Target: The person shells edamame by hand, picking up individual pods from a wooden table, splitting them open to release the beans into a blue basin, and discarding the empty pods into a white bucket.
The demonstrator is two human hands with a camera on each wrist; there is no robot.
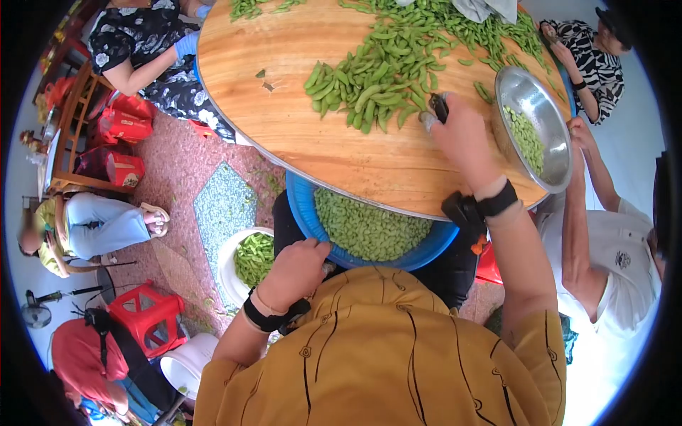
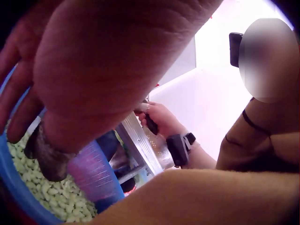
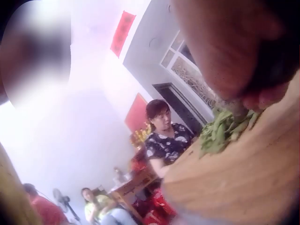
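Observation:
My right hand (image 1: 462,138) is over the wooden tabletop (image 1: 284,106), its fingers curled round a small black object (image 1: 439,108) like a tool handle. A pale cover sits on that hand's thumb. Right beside its fingertips lies a heap of green soybean pods (image 1: 376,78). My left hand (image 1: 295,270) is at the near left rim of a blue basin (image 1: 302,202) of shelled beans (image 1: 373,227). The left wrist view shows its fingers loosely extended above the beans, with a worn dark cover (image 2: 51,159) on the thumb.
A metal bowl (image 1: 561,142) with some shelled beans tilts at the table's right edge, near another person's hand (image 1: 579,135). A white bucket (image 1: 229,263) holding pods stands on the floor left of the basin. Other people sit around the table. A red stool (image 1: 145,316) stands farther left.

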